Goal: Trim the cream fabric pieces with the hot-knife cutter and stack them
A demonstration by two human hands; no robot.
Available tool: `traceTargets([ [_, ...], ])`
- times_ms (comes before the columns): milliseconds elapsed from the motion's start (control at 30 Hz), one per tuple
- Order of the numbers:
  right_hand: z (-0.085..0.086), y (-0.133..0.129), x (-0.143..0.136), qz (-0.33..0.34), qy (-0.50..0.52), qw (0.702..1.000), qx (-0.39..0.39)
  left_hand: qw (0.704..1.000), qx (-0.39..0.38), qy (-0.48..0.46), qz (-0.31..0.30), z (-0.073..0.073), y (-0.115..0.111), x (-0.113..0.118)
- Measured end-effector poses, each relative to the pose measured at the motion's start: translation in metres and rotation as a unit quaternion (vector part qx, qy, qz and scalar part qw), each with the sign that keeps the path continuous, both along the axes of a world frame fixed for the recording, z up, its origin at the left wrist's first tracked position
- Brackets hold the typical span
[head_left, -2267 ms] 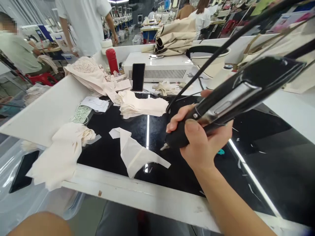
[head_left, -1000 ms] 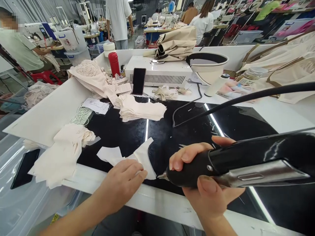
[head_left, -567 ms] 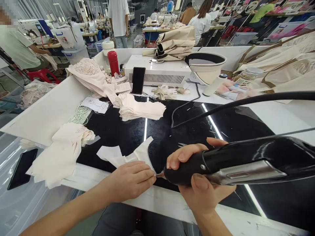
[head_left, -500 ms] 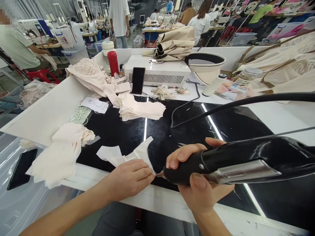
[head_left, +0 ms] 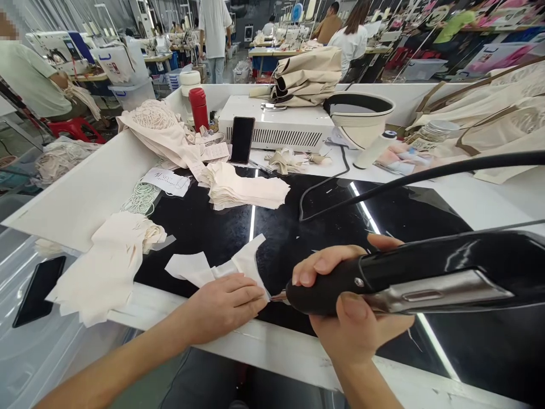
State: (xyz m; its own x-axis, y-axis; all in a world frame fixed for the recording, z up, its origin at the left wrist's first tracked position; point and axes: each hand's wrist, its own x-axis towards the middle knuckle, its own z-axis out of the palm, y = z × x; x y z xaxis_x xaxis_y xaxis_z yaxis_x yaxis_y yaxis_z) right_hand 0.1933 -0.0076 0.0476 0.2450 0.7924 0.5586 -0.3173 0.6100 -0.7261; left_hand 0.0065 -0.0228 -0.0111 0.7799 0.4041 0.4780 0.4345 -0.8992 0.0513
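Observation:
My right hand point(head_left: 355, 318) is wrapped round a black corded hand tool point(head_left: 430, 270) with a silver lever on its side. The tool's thin copper-coloured tip point(head_left: 279, 296) points left and meets the edge of a cream-white fabric piece point(head_left: 249, 258). My left hand point(head_left: 230, 307) presses that fabric to the black glossy work surface point(head_left: 230, 227) near its front edge, fingers together and thumb hidden. Further left on the surface lies a flat part of the white fabric point(head_left: 187, 268); whether it is a separate piece I cannot tell.
A stack of beige fabric pieces point(head_left: 251, 190) lies beyond my hands, another pile point(head_left: 104, 261) at left. Behind stand a phone point(head_left: 242, 140), red bottle point(head_left: 198, 108) and white vented box point(head_left: 276, 122). A black cable point(head_left: 409, 180) arches over the right side. People sit at sewing machines farther off.
The tool's body and my right hand have shifted slightly right and tilted a little. My left hand stays on the fabric, which has hardly moved.

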Motion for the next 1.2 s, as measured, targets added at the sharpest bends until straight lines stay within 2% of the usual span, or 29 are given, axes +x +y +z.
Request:
traceTargets([
  [167, -0.006, 0.0, -0.002, 0.008, -0.014, 1.0, -0.003, 1.0, -0.002, -0.012, 0.007, 0.002, 0.0, 0.003],
  [567, -0.006, -0.004, -0.001, 0.011, -0.015, 1.0, -0.018, 0.997, -0.057, -0.012, 0.043, 0.001, 0.003, -0.004],
  [733, -0.007, -0.005, -0.001, 0.014, -0.011, 0.999, -0.026, 0.997, -0.052, -0.007, 0.051, 0.001, 0.003, -0.005],
  [900, -0.007, -0.006, 0.0, 0.023, -0.015, 0.999, -0.022, 0.997, -0.04, -0.012, 0.068, 0.0, -0.007, -0.002],
  [1200, -0.005, -0.009, -0.002, 0.035, -0.003, 0.999, -0.016, 0.993, -0.063, 0.031, 0.1, 0.004, -0.025, -0.004],
])
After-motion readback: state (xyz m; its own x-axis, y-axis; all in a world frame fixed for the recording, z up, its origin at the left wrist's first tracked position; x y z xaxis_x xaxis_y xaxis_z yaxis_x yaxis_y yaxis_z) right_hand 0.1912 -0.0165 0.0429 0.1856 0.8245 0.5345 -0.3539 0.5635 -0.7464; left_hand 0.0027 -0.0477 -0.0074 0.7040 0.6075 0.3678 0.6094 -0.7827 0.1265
